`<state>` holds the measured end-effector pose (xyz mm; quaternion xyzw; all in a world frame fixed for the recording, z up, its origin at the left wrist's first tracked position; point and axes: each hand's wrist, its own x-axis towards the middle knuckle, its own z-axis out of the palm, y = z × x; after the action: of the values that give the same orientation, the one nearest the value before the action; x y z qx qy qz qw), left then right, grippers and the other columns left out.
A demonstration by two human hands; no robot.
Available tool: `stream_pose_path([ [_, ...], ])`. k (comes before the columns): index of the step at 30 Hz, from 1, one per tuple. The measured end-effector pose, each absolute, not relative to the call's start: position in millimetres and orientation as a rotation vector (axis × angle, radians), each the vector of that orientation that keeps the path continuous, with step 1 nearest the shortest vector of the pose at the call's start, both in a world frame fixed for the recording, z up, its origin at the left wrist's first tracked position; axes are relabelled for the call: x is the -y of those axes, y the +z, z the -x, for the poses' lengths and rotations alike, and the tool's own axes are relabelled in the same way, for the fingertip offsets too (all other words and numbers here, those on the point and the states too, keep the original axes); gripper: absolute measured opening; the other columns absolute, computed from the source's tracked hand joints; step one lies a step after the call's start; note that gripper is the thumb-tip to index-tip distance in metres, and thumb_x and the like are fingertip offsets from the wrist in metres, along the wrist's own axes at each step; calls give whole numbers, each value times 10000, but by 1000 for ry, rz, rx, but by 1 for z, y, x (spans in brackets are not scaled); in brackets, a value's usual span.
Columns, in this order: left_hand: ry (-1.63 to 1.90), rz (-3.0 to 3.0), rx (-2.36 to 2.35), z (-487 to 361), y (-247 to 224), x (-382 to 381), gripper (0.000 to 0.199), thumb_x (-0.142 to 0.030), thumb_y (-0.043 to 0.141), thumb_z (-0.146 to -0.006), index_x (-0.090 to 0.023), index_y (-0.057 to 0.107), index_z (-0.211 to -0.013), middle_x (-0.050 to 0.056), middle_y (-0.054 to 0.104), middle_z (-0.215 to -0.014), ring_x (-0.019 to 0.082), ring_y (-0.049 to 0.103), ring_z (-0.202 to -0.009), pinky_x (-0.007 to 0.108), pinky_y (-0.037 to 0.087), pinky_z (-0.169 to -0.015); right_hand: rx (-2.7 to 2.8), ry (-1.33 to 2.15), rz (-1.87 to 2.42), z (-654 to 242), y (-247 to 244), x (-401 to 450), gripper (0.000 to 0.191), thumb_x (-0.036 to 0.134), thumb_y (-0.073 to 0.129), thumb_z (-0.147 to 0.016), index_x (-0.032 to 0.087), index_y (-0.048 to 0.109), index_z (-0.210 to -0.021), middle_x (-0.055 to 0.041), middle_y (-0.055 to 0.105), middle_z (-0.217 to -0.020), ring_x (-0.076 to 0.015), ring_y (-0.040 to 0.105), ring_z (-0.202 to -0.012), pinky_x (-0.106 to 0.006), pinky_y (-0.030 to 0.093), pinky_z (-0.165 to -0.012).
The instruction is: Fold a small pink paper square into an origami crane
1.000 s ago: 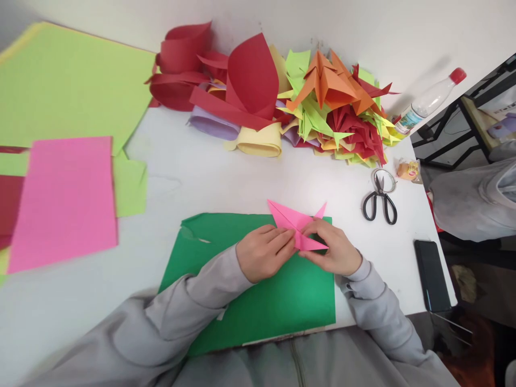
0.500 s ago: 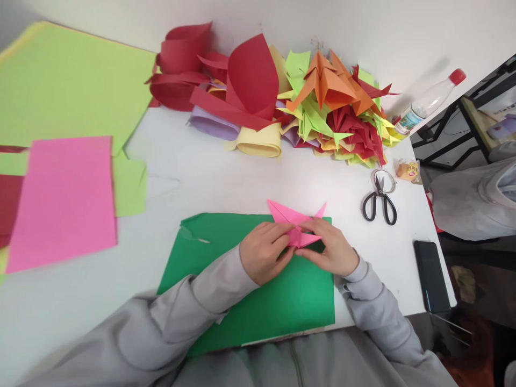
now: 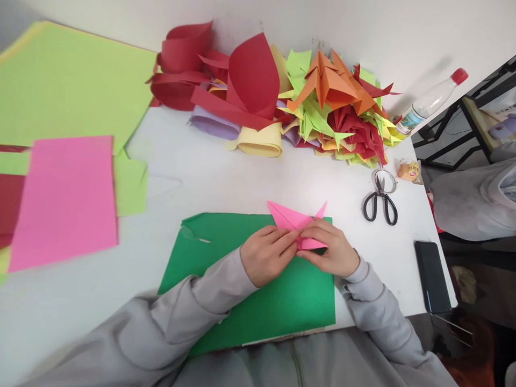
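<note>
A folded pink paper piece [image 3: 289, 216] with pointed corners is held over the upper right part of a green sheet [image 3: 278, 306]. My left hand [image 3: 269, 254] pinches it from the left, its fingers closed at the middle folds. From the right, my right hand [image 3: 332, 247] grips the same piece between thumb and fingers. The fingertips of both hands meet near its centre and hide part of the folds. One point sticks up at the left and a smaller one at the right.
Flat pink paper [image 3: 66, 201] and large light green sheets [image 3: 76, 88] lie left. Curled red paper [image 3: 253, 75] and folded orange shapes [image 3: 328, 83] are piled behind. Scissors [image 3: 380, 200], a wrapped snack [image 3: 409, 170], a bottle [image 3: 431, 102] and a black phone [image 3: 432, 277] are right.
The fingers of my left hand have shifted slightly right, over the centre of the pink piece. My right hand's fingers have closed in beside them, and the lower right flap sits slightly lower.
</note>
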<state>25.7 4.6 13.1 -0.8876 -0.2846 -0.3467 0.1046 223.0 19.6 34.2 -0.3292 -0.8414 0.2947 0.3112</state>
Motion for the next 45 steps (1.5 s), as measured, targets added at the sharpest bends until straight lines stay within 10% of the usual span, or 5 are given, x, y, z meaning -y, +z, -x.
stream_pose_path([
  [45,-1404,2907,1487,-16,1,-11,107,-118,472,-855,-172,518,-936,107,677,-1016,181,660,-949,303,560,-801,2482,475,942,-223,30,-17,301,238,539,-858,152,540,-1146,-142,618,-1047,-274,561,-990,-451,487,-842],
])
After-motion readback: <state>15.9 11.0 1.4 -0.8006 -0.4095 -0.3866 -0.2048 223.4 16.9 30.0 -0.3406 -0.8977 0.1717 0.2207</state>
